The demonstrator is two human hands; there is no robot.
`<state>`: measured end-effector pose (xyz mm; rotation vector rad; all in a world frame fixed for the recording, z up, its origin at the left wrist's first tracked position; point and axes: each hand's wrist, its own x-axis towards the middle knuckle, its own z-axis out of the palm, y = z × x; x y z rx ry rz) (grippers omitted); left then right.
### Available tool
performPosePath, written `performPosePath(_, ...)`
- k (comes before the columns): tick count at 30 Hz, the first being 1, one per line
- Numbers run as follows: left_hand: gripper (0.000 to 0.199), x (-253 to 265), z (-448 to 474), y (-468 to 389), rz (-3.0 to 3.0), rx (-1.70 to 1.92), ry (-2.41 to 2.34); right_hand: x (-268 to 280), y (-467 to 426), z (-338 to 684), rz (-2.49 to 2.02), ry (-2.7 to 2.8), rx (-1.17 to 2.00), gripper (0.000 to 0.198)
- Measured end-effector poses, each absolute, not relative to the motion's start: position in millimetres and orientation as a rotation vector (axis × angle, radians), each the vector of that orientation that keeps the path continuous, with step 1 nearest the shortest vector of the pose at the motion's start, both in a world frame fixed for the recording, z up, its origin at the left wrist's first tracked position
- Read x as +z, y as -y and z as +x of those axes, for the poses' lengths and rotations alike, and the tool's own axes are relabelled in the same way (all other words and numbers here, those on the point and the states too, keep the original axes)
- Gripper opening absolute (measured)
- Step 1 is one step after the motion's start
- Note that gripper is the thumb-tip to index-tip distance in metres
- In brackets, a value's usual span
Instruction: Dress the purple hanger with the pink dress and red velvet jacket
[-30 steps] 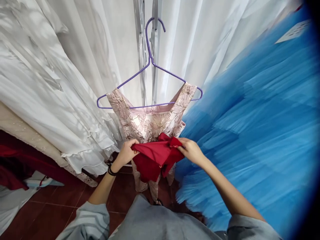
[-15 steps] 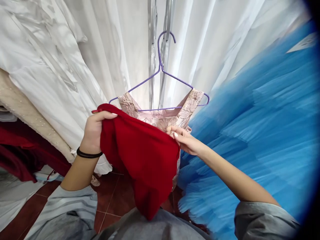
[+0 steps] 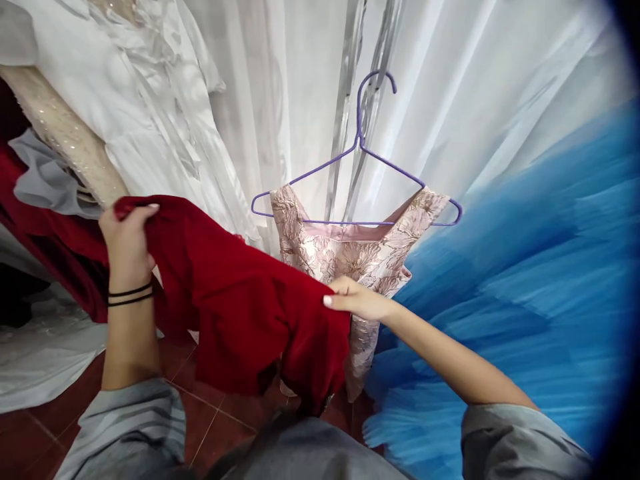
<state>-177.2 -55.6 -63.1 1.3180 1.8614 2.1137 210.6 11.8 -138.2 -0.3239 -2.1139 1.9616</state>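
A red cloth garment is stretched between my two hands and hangs in folds below them. My left hand, with black bands at the wrist, is closed on its upper left end. My right hand pinches its upper right edge between thumb and fingers. Just behind the red cloth, a pink dress with a raised flower pattern hangs from a purple hanger. My right hand is in front of this dress. The red cloth covers part of the dress's lower left side.
White dresses and a beige sparkly garment hang on the left, with dark red clothes below. A wide blue tulle skirt fills the right. White curtains hang behind, above a red tiled floor.
My left hand has moved left, drawing the red cloth out wider between my hands. The whole view has shifted, so the hanger and pink dress appear farther right.
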Motion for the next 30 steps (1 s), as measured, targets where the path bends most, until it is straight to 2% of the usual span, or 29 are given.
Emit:
performPosePath(3,0.024,-79,-173,43,1.463,1.844,-2.269,-107,-1,182,-0.270,1.732,2.116,0.040)
performPosePath(5,0.031,-88,-149,46,1.571,1.725,-2.287,-94,4,154,-0.339,1.514,2.158,0.030)
performPosePath(7,0.028,-94,-109,62,1.688,1.880,-2.218,-86,6,123,-0.556,1.269,2.159,0.018)
performPosePath(10,0.008,-110,-34,97,1.829,2.166,-2.098,-80,3,82,-0.866,0.974,2.100,0.022)
performPosePath(12,0.003,-130,10,113,1.919,2.057,-1.975,-76,3,64,-0.910,0.880,2.068,0.025)
performPosePath(15,0.026,-169,48,113,1.928,1.878,-1.819,-68,9,55,-0.813,0.828,2.056,0.023)
performPosePath(19,0.058,-203,41,89,2.020,1.982,-2.236,-64,23,67,-0.548,0.899,1.968,0.024)
performPosePath(21,0.075,-208,24,80,1.934,1.872,-2.485,-66,26,75,-0.434,1.061,1.779,0.027)
performPosePath(24,0.089,-209,-1,76,1.839,1.777,-2.588,-68,25,86,-0.343,1.350,1.237,0.035)
performPosePath(26,0.078,-209,-14,80,1.855,1.903,-2.587,-67,18,92,-0.323,1.488,0.893,0.036)
performPosePath(30,0.028,-194,-36,100,1.796,2.153,-2.521,-63,-6,109,-0.354,1.713,0.475,0.040)
